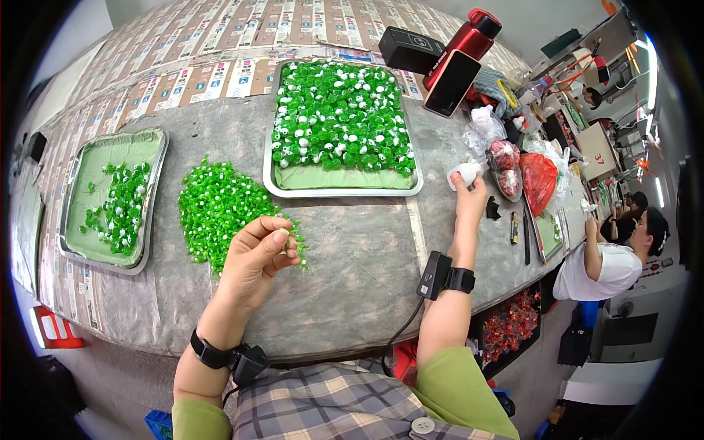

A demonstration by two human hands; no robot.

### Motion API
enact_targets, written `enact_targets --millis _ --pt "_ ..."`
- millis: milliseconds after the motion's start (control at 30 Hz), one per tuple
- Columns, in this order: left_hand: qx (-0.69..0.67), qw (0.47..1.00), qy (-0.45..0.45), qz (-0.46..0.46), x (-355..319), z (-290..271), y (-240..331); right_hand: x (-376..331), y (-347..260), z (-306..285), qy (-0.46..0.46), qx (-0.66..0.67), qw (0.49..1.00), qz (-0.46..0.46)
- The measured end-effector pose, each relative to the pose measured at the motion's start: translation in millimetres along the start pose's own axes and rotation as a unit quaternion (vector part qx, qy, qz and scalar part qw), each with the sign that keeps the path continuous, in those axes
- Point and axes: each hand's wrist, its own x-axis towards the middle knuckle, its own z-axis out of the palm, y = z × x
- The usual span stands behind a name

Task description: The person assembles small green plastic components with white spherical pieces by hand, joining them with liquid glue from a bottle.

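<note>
My left hand point(260, 253) is raised over the table with thumb and fingers pinched together. Whatever sits between those fingertips is too small to make out. Just beyond it lies a loose pile of small bright green pieces with pale dots point(220, 205). Out to the right, my right hand point(471, 192) grips a small white rounded object point(465, 173), whose kind I cannot tell. A metal tray point(345, 193) lined in green is crowded with green pieces bearing white black-spotted heads. At the left, a second tray point(147, 242) has a smaller cluster of such pieces.
At the back right are a red bottle point(477, 33), a black box point(411, 50) and a leaning phone point(451, 84). Plastic bags, one red point(537, 180), crowd the right edge near a marker-like stick point(515, 227). A person in white point(598, 264) sits farther right.
</note>
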Motion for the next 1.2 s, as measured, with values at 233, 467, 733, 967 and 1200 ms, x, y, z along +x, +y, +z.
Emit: enact_targets --millis 233,467,733,967,1200 --pt "0.011 1.0 -0.007 -0.006 -0.1 -7.3 -3.6 -34.1 -122.0 -7.4 -0.076 0.303 0.95 0.009" --pt "-0.017 0.999 0.011 -0.028 -0.1 -4.5 -0.1 -88.3 -182.3 -20.5 -0.195 0.441 0.873 -0.078" --pt "-0.033 0.999 0.007 -0.021 2.0 -9.6 -3.5 -116.7 -202.4 -20.3 -0.198 0.478 0.847 -0.119" --pt "-0.029 0.999 0.012 -0.025 2.6 -10.1 -4.7 -119.4 -206.3 -23.6 -0.209 0.434 0.864 -0.148" --pt "-0.029 0.999 0.009 -0.024 2.8 -12.0 -5.8 -121.4 -208.3 -24.1 -0.229 0.424 0.866 -0.136"
